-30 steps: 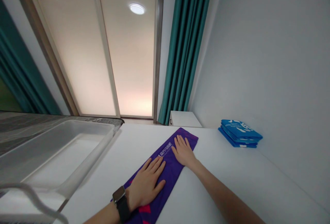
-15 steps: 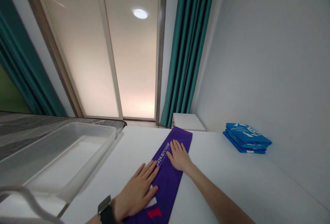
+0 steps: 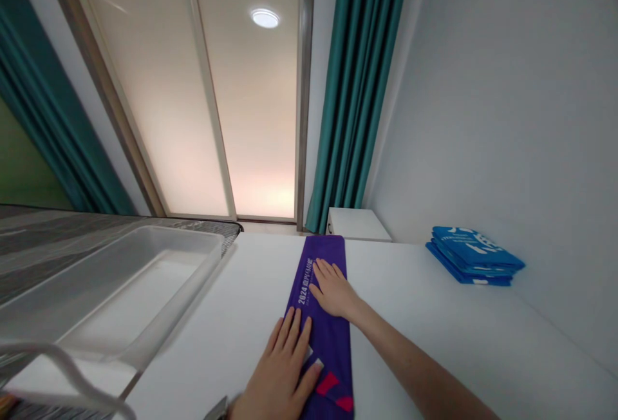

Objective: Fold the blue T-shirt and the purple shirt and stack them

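Observation:
A purple cloth point(image 3: 333, 343), folded into a long strip with white lettering and red patches, lies flat on the white table point(image 3: 217, 330). My left hand point(image 3: 284, 368) rests on its left edge toward the near end, fingers stretched out, and covers part of the print. Farther up the strip, my right hand point(image 3: 333, 288) lies flat beside the lettering, fingers extended. Neither hand grips the cloth. The cloth's near end runs out of view at the bottom.
A stack of folded blue cloths point(image 3: 473, 256) sits by the wall on the right. To the left stands a translucent plastic bin point(image 3: 178, 304), with a pale curved tube or handle point(image 3: 72, 375) in front. Beyond the table is a white cabinet point(image 3: 360, 223).
The purple strip has swung from a slant to nearly straight away from me, its far end shifting left. My left hand has moved right and nearer; the right hand stays on the cloth.

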Demonstrator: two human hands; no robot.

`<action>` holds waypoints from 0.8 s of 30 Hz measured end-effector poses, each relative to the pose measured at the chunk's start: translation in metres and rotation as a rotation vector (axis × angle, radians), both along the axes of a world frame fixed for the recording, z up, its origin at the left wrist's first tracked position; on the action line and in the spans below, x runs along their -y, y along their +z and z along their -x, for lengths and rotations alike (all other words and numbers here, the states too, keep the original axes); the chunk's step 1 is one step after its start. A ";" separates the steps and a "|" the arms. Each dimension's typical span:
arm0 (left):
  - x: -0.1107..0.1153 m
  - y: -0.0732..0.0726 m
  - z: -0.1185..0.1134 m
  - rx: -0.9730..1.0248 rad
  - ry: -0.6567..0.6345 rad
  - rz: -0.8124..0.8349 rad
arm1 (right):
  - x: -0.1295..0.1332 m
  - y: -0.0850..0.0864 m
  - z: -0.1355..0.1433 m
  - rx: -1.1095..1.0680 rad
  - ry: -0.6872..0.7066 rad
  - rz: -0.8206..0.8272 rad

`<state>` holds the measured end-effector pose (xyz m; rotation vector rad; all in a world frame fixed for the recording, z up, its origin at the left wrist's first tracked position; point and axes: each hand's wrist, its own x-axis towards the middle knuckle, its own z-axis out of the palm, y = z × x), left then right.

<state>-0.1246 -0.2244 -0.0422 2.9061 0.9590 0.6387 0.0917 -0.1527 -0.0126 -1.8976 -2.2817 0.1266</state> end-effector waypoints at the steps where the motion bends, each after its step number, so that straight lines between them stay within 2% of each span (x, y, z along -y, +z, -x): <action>1: -0.002 0.003 0.003 0.008 -0.005 0.038 | 0.010 -0.001 0.008 -0.014 -0.027 0.003; 3: -0.010 0.010 0.011 0.029 -0.013 0.113 | 0.030 -0.004 0.022 -0.038 -0.046 -0.003; 6: -0.035 0.019 0.026 0.081 -0.023 0.188 | 0.049 -0.008 0.033 -0.046 -0.022 -0.013; 10: -0.071 0.021 0.035 0.111 -0.072 0.179 | 0.052 -0.006 0.019 -0.022 0.062 -0.003; 13: -0.088 0.018 0.026 0.130 -0.115 0.152 | 0.046 0.000 0.001 0.005 0.157 0.031; 16: -0.098 0.016 0.011 0.123 -0.139 0.138 | 0.044 0.006 -0.007 0.011 0.193 0.040; 20: -0.106 0.013 -0.003 0.069 -0.108 0.137 | 0.056 0.007 0.001 -0.021 0.201 0.034; 24: -0.105 0.012 -0.005 0.008 -0.101 0.127 | 0.080 0.006 0.014 -0.059 0.295 0.065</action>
